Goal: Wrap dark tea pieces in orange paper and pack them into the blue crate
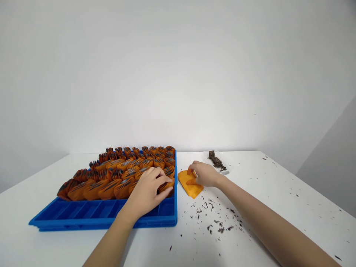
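Note:
My left hand (150, 191) reaches over the right side of a blue compartment tray (111, 222). Its bent fingers and thumb close around an orange packet (168, 186) standing near the tray's right wall. To the right of the tray, a flat orange pouch (191, 191) lies on the white table. My right hand (205, 173) has its curled thumb and fingertips on the upper part of this pouch. Rows of orange packets with dark edges (105, 189) fill the middle and back of the tray, while its front row shows bare blue compartments.
Behind my right hand, a whitish, partly clear tray (226, 172) holds dark brown, flaky pieces (217, 162). Dark crumbs (221, 228) are scattered over the table's right half. A white wall (178, 74) rises behind the table.

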`<state>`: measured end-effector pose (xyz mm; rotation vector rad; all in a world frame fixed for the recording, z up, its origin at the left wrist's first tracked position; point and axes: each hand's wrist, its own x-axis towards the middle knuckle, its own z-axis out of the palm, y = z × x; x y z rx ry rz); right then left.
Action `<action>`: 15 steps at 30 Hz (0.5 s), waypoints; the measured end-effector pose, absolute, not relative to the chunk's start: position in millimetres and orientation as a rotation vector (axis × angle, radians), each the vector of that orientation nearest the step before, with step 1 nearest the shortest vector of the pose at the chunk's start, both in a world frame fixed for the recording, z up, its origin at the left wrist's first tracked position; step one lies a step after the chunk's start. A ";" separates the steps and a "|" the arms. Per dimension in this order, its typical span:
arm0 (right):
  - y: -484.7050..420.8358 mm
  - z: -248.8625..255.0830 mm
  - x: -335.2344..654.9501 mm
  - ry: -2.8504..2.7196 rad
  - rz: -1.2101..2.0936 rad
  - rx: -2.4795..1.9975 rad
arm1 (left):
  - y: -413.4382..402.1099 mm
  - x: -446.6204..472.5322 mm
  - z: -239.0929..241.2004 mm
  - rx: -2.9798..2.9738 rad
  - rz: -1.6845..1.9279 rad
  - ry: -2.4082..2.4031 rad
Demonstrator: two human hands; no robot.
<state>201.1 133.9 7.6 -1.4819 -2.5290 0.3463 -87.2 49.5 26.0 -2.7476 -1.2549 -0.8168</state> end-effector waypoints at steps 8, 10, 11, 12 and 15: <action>133.3 20.8 206.0 -2.401 0.591 -1.462 | 44.0 -80.5 29.7 -2.760 -0.959 -1.217; 130.7 30.2 210.0 -2.375 0.706 -1.438 | 42.3 -78.1 31.1 -2.771 -0.993 -1.210; 128.8 35.9 212.2 -2.365 0.766 -1.415 | 41.2 -76.5 31.7 -2.780 -1.017 -1.205; 126.5 42.0 214.3 -2.360 0.818 -1.389 | 39.8 -74.5 32.1 -2.790 -1.046 -1.202; 116.6 59.8 217.5 -2.277 1.053 -1.228 | 34.6 -67.2 30.9 -2.825 -1.178 -1.193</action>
